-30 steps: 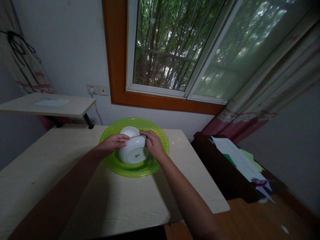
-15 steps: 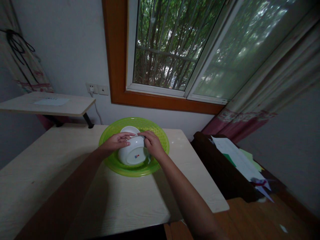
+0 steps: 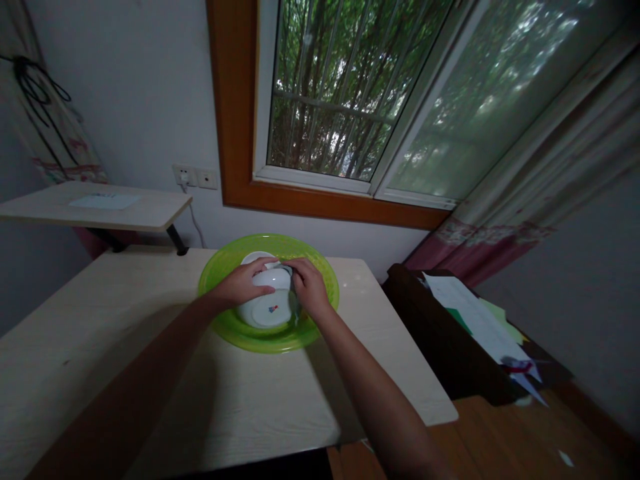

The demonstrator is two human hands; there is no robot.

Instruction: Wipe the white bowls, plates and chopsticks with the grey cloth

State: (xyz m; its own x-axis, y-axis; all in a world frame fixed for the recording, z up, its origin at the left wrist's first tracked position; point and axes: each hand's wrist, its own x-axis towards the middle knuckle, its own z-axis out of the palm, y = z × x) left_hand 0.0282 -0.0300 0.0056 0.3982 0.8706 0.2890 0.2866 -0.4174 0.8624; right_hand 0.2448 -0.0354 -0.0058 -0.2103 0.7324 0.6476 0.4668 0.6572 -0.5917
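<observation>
A white bowl (image 3: 267, 303) with a small coloured print on its base lies tipped on its side in a bright green basin (image 3: 225, 333). My left hand (image 3: 245, 281) grips its rim, thumb on the outer wall and fingers over the far edge. At the upper right of the rim, my right hand (image 3: 309, 285) is closed around a thin greyish cloth (image 3: 296, 313), whose lower end hangs beside the bowl. Behind these, another white dish (image 3: 254, 257) shows in part; the hands and the bowl cover the rest of it.
The basin stands on a pale wooden table (image 3: 270, 393) against the wall. At the left is a raised shelf (image 3: 165, 212) bearing a paper sheet (image 3: 105, 201). Right of the table, papers (image 3: 470, 313) lie on a dark brown piece of furniture (image 3: 425, 327). A window is above.
My left hand has shifted right and slightly up along the bowl, its thumb now farther across the wall. My right hand has barely moved. The bowl stays tipped in the basin.
</observation>
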